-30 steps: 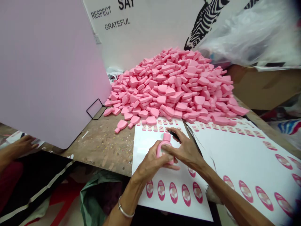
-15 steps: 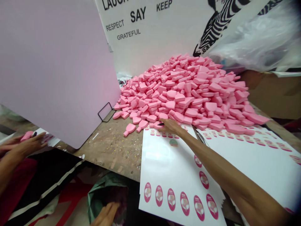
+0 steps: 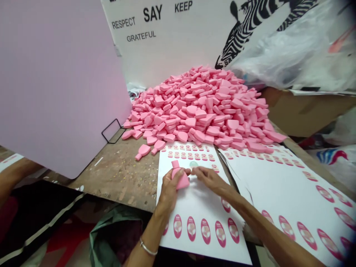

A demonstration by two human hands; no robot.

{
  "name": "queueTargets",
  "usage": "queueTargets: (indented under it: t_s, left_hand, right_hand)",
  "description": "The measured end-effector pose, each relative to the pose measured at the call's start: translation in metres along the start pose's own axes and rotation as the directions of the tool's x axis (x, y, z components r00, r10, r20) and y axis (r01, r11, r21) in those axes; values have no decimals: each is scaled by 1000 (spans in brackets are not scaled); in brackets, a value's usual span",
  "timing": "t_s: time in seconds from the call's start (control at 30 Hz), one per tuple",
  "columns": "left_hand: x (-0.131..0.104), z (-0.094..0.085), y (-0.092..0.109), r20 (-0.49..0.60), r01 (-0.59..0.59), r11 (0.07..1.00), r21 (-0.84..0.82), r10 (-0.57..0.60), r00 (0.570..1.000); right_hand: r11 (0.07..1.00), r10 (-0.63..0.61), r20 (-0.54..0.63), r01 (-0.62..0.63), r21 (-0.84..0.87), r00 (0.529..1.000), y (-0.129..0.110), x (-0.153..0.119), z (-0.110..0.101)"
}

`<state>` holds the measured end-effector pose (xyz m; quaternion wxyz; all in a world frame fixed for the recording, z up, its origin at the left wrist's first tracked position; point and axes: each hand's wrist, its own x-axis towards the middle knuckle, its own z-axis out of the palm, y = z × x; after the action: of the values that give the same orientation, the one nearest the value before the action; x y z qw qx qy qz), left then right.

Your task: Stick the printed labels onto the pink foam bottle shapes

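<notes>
White wall [image 3: 167,59] spans the upper centre. Below mid-frame, the left hand [image 3: 168,190] has its fingers closed around a pink bottle [image 3: 180,180]; beside it, the right hand [image 3: 213,181] curls its fingers, their hold unclear. Beneath lies a label sheet [image 3: 198,206]; beyond, heaped bottles [image 3: 200,111] on the table [image 3: 122,174].

Small workshop, prob. labelling/packing: scuffed wooden worktable [image 3: 125,174] w/ a huge heap of identical pink bottles [image 3: 200,115], printed sticker sheets [image 3: 200,202] laid out in front, cardboard box [image 3: 303,111] & clear plastic [image 3: 280,59] stacked on R. Co-worker's arm [image 3: 19,170] at far L, past a tall panel [image 3: 61,81]. Zebra pic [image 3: 247,29] + slogans [image 3: 152,14] on wall [image 3: 172,55] behind.
</notes>
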<state>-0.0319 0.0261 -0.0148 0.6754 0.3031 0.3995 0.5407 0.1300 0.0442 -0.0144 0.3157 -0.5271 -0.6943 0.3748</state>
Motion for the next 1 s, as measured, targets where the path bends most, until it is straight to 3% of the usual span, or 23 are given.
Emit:
queueTargets:
  t_s: [0.07, 0.13, 0.23, 0.37, 0.57, 0.73, 0.9, 1.0]
  left_hand:
    - [9, 3, -1, -28, -17, 990, 141, 22, 999]
    - [22, 7, -2, -29, -24, 965, 262, 32, 999]
    - [42, 14, -9, -39, -27, 944, 327, 41, 998]
    - [54, 16, -20, -22, -36, 939, 342, 47, 999]
    - [53, 14, -21, -15, -42, 933, 357, 51, 999]
    - [53, 15, -21, -22, -50, 931, 362, 63, 998]
    - [54, 13, -23, -61, -31, 945, 326, 54, 997]
    - [50, 14, -18, -66, 18, 986, 168, -7, 998]
  right_hand:
    - [982, -17, -184, -18, -187, 983, 19, 12, -11]
    - [919, -82, -278, -35, -392, 957, 37, 24, -17]
    - [790, -200, -257, 0, -614, 946, 51, 32, -16]
    - [721, -268, -223, 41, -692, 937, 53, 30, -13]
    - [811, -204, -208, 46, -583, 957, 50, 34, -17]
    - [851, -154, -282, -18, -524, 947, 44, 38, -15]
    - [987, -48, -344, -8, -159, 938, 34, 32, -22]
    - [995, 49, -348, -16, 98, 936, 22, 25, -32]
